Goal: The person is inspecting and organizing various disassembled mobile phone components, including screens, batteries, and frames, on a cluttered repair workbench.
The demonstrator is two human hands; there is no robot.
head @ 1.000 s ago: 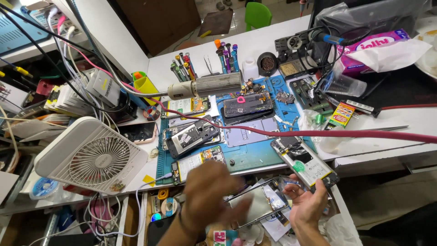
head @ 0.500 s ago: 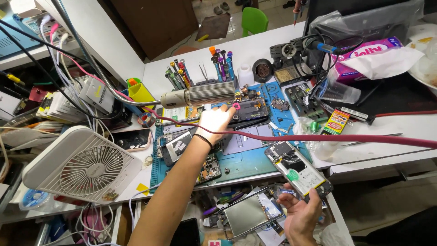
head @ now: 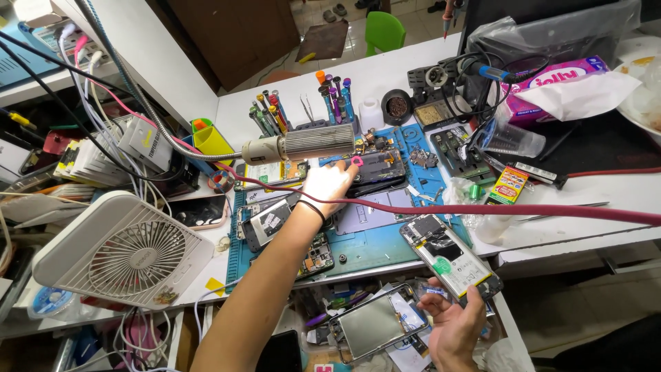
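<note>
A white box fan (head: 120, 251) is seen at the bench's left edge. A blue work mat (head: 372, 238) is laid at centre, with an opened phone (head: 267, 222) and a dark phone (head: 377, 167) on it. A hot-air nozzle (head: 303, 146) is suspended above the mat. The left hand (head: 329, 187) is extended, fingers loosely spread, touching the dark phone. The right hand (head: 451, 324) is cupped open below the bench edge, just beneath a disassembled phone (head: 451, 258); whether anything is pinched cannot be told.
</note>
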